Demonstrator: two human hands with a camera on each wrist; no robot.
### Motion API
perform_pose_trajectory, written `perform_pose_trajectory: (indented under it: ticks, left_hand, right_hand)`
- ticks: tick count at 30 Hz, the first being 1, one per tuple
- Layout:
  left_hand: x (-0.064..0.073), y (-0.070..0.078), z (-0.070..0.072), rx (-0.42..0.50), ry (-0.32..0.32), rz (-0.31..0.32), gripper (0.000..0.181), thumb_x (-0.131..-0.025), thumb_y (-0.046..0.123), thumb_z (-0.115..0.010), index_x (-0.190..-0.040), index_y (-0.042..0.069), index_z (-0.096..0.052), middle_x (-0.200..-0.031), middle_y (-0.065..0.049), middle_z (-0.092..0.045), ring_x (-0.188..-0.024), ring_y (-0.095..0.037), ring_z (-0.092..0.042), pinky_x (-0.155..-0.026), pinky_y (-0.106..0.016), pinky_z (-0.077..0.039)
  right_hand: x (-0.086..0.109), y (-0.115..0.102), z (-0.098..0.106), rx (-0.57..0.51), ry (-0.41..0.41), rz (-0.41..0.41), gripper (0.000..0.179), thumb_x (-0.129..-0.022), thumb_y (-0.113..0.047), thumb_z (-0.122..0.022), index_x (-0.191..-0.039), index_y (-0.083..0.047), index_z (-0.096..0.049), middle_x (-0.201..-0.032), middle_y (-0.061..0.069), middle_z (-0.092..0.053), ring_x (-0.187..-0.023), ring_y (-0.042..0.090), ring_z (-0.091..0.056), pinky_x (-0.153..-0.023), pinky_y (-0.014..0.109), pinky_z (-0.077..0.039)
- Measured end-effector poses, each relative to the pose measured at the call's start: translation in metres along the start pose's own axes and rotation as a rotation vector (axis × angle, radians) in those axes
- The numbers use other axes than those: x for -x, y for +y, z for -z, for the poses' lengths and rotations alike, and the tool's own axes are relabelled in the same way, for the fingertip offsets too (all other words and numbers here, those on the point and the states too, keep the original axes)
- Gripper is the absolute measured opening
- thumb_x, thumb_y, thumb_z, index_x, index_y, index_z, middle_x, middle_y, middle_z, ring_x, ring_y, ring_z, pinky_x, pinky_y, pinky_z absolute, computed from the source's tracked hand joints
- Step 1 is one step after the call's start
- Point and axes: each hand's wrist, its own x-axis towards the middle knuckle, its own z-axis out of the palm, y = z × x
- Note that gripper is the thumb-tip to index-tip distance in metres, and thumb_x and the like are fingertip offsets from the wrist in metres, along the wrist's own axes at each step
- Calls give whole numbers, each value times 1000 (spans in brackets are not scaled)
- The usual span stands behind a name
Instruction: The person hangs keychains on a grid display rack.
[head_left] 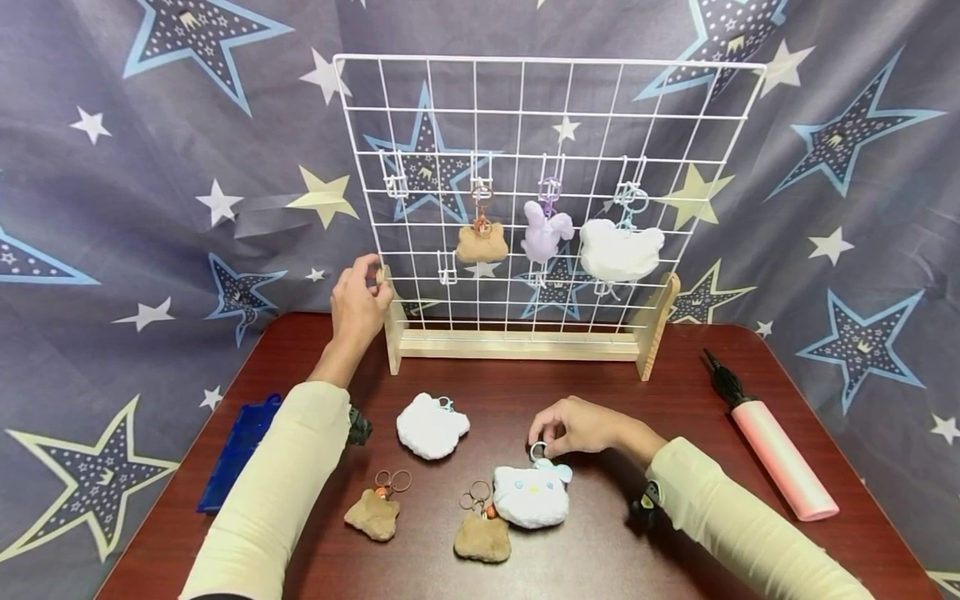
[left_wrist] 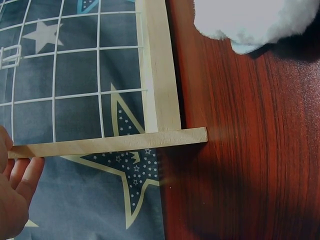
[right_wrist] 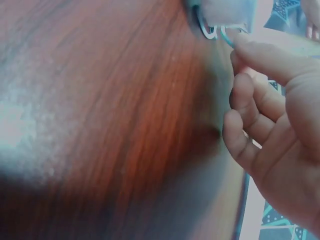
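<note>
My left hand (head_left: 360,302) holds the top of the left wooden post (left_wrist: 110,145) of a white wire grid rack (head_left: 522,108), its fingertips against the wood. With thumb and fingers, my right hand (head_left: 579,423) pinches the key ring (head_left: 538,452) of a white plush keychain (head_left: 531,497) with a pale blue bow, which lies face up. Close to its left side is a brown plush keychain (head_left: 482,537). Another brown plush keychain (head_left: 373,515) and a white plush keychain (head_left: 432,427) lie farther left. The right wrist view shows the pinching fingers (right_wrist: 245,95) beside the ring.
On the rack's hooks hang a brown plush (head_left: 482,242), a purple rabbit plush (head_left: 545,233) and a white plush (head_left: 621,250). A bare hook (head_left: 396,183) is at upper left. A blue tray (head_left: 238,450) lies left, partly behind my left sleeve; a pink umbrella (head_left: 783,458) lies right.
</note>
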Motion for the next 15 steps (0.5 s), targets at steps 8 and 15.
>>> perform_pose_trajectory:
  ticks: [8,15]
  left_hand:
    - [0,0,1,-1,6,-9,47,-85,12,-65,-132,13,-62,-115,-15,-71,-98,-33,-73,-92,-51,-52]
    - [0,-1,0,-3,9,-13,47,-85,12,-65,-132,14,-62,-114,-15,-71,-98,-33,-73,-92,-52,-52]
  right_hand:
    - [5,2,10,-102,93,-16,20,-85,-5,-78,-101,-18,-75,-76,-3,-74,-69,1,-63,-66,20,-51]
    - [4,-7,22,-111,149,13,18,-87,-8,-78,-103,-17,-75,-78,-1,-75,-72,3,-66,-70,22,-53]
